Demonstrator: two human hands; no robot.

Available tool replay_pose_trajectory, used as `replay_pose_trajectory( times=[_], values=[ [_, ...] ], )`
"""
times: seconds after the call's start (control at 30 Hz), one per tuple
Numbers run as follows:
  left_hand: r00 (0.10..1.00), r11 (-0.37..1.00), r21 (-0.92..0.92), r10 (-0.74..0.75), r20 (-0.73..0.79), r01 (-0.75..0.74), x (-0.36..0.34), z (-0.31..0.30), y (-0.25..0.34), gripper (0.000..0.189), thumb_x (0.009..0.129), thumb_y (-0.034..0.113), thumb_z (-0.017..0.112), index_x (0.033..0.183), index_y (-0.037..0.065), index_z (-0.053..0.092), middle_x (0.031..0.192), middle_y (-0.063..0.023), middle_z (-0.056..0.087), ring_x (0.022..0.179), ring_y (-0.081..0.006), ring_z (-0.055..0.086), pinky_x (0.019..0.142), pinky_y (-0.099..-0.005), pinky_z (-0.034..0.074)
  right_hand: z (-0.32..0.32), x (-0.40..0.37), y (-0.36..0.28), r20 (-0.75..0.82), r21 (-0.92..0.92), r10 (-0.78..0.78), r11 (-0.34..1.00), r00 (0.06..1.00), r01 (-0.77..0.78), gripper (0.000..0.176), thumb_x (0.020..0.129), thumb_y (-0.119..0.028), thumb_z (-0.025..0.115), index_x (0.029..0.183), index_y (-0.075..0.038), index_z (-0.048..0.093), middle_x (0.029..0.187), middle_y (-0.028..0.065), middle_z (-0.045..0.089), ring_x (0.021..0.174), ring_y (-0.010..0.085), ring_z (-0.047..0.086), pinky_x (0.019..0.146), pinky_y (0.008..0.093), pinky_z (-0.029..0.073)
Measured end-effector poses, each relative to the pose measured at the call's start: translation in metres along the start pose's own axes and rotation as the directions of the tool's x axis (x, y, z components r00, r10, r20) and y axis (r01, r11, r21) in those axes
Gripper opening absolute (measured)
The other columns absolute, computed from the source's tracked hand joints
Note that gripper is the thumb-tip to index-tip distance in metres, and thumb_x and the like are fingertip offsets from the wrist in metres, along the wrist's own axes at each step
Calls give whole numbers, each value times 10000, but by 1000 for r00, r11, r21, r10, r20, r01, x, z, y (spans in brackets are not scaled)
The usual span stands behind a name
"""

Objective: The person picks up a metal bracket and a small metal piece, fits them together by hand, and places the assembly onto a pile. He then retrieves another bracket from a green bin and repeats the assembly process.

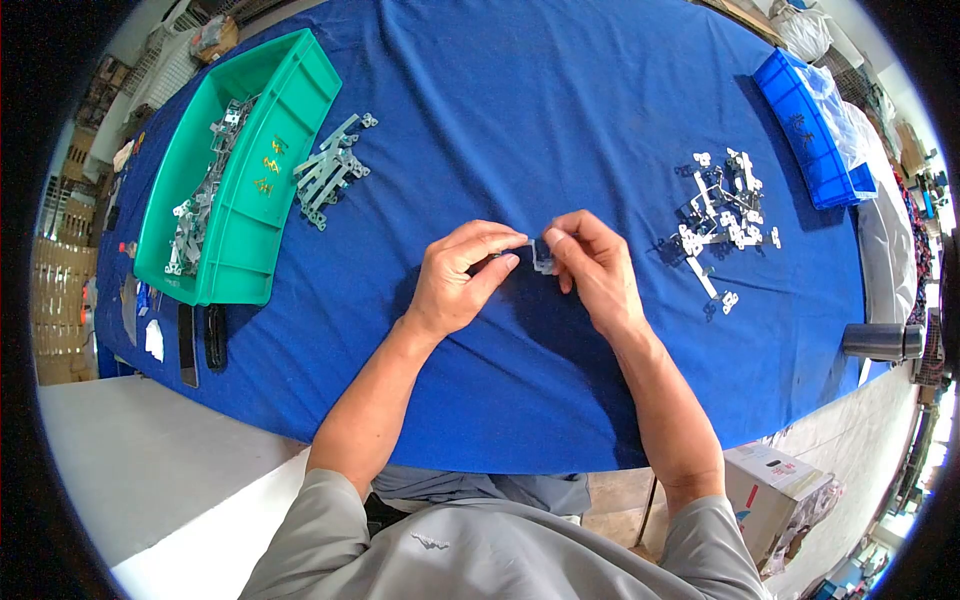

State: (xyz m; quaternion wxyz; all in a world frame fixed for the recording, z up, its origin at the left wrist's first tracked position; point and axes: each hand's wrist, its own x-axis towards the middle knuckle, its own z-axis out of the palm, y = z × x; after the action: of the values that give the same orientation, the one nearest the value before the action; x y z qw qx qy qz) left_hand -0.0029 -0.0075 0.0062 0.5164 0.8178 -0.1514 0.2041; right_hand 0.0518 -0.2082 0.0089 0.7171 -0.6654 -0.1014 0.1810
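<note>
The part [541, 262], a small shiny piece, is at the centre of the frame, pinched between the thumb and fingers of the right hand [600, 268]. The left hand [456, 280] is just beside it, thumb and forefinger brought close together; something small and dark seems to show between them, but I cannot tell whether it is gripped.

The part looks like thin metal, so it is probably light, stiff, smooth enough to slip and hard to break. A fingertip pinch on its flat faces, away from the edges, would likely hold best.

The surface is a blue cloth [500, 400], softly creased. Metal strips [325, 178] lie piled at upper left, beside a green bin [235, 245] holding more metal pieces. Jointed brackets [745, 230] lie loosely heaped at right. A blue bin [822, 165] with clear plastic in it sits at upper right, a metal cup [880, 341] below it. A carton [768, 485] stands on the floor at lower right.
</note>
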Motion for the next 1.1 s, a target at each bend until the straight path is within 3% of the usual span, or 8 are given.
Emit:
replay_pose_trajectory(
  times=[0.13,0.2,0.43,0.53,0.6,0.8,0.9,1.1],
  values=[
    [941,942,-54,-333,-57,330,-1,-2,3,184,989,90,683,1131,1,758,998,-91,751,718,-109,668,582,-246,541,1,-1,-7,-55,95,42,995,998,-37,167,1032,-203,656,1038,-38,683,803,-7,659,626,41,547,531,207,436],
    [865,861,-190,-494,-86,473,-1,-1,3,195,1009,112,669,1135,-11,752,947,-96,750,693,-119,677,568,-255,546,1,-3,-5,15,-77,14,997,1000,-13,202,1032,-213,659,1034,-14,694,793,5,674,640,57,572,553,233,456],
    [891,887,-214,-439,-116,409,-2,2,3,199,1020,127,667,1139,-8,751,927,-69,736,643,-73,642,488,-220,492,4,-4,1,54,-322,-57,944,997,72,237,1022,-236,658,1016,-4,705,742,42,685,650,82,602,581,286,476],
    [894,891,-177,-438,-97,418,-1,-1,5,180,993,99,690,1128,0,757,963,-83,741,717,-100,669,580,-242,528,3,-3,0,40,-380,-71,921,997,81,225,1013,-226,666,1002,-3,700,719,46,677,633,88,603,575,295,474],
    [957,966,-90,-254,-142,243,0,-2,-1,181,963,72,709,1123,8,761,997,-90,745,800,-128,687,667,-264,544,3,-2,4,23,-402,-112,909,993,111,209,1008,-207,668,993,0,696,705,46,669,627,91,606,567,300,472],
    [979,984,-59,-176,-100,170,1,-6,3,205,903,28,736,1105,29,767,1072,-93,754,950,-189,705,816,-309,555,3,-4,-7,32,-344,1,939,999,10,159,1014,-155,651,1040,-4,692,739,27,661,656,91,619,588,277,491],
    [990,993,-5,-122,-75,122,1,-6,3,205,897,7,733,1099,23,768,1103,-107,750,1002,-202,701,880,-311,541,3,-2,-3,38,-84,-7,996,999,11,183,1023,-171,646,1080,-4,689,795,16,667,680,87,615,601,262,506],
    [999,999,34,-43,0,42,1,-5,2,214,882,-11,738,1089,35,773,1099,-114,755,1007,-208,704,883,-311,551,-3,-1,-4,120,-170,67,984,991,-46,204,1032,-189,638,1100,-1,680,849,15,661,692,74,601,600,255,513]
  ],
)
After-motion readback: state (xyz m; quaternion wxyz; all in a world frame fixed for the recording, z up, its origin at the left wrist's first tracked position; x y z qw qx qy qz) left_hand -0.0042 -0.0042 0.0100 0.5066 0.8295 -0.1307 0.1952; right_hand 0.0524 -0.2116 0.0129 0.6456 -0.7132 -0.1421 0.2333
